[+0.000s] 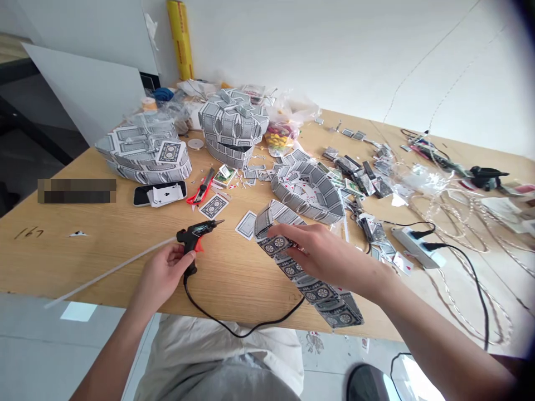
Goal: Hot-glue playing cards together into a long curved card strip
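"Card strip (pixel 313 292) first: where do you have it?"

"It's in your right hand (pixel 313 245), over the front of the table (pixel 246 267). Your thumb and fingers pinch its upper part, where the end curls round, and the rest slants down to the right, towards the table's front edge."

"And your left hand (pixel 165 273)?"

"You have it wrapped around the handle of a black glue gun (pixel 191 236), nozzle pointing right. I cannot tell whether you are squeezing the red trigger. A black cord (pixel 242 335) droops from the handle over your lap, and a long white stick (pixel 112 270) runs from the gun's back, off to your left."

"What lies just beyond your hands?"

"To your right, a white power strip (pixel 418 248) with two black plugs. One loose card (pixel 245 225) lies just left of your strip, and a second card (pixel 214 206) just past the nozzle. Behind your strip sits an open box (pixel 321 206) made of cards; I cannot tell whether they touch. Further left you have a phone (pixel 142 195) with cards on it, near a red cutter (pixel 204 186)."

"And furthest from you?"

"Two card-covered boxes: the left box (pixel 142 156) has a card on top, and the right box (pixel 232 125) shows a dark gap under its lid. Beyond them a yellow roll (pixel 180 42) stands by the wall."
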{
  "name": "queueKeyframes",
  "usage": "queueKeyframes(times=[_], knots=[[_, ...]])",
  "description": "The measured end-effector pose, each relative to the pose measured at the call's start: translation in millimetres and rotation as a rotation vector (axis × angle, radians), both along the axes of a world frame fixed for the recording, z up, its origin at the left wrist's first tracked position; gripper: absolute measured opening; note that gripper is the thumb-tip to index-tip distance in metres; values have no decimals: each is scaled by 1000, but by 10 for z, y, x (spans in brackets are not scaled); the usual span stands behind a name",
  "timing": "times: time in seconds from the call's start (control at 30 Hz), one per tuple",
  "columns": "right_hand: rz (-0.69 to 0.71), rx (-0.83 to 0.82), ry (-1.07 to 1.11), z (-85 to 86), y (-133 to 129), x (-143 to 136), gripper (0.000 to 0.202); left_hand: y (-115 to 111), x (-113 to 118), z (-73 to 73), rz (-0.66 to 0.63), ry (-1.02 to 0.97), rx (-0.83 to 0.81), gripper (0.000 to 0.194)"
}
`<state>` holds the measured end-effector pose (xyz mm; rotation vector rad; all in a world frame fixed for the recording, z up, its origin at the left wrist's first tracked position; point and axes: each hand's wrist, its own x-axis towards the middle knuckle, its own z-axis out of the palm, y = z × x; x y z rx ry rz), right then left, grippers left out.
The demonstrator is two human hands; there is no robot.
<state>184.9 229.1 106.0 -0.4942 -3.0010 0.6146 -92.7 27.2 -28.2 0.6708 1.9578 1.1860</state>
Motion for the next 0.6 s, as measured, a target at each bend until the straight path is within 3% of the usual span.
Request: queueKeyframes(times=[0.1,0.3,0.43,0.6], knots=[[-1,-21,4,-16,26,-25,52,29,60,21,40,-314,161,45],[12,-35,-39,-12,45,-72,53,84,239,85,90,-643,216,34],[9,-38,-56,6,23,-65,53,104,316,72,63,-644,314,28],[-12,-52,-81,-18,3,-52,53,77,347,40,-177,-477,337,23]])
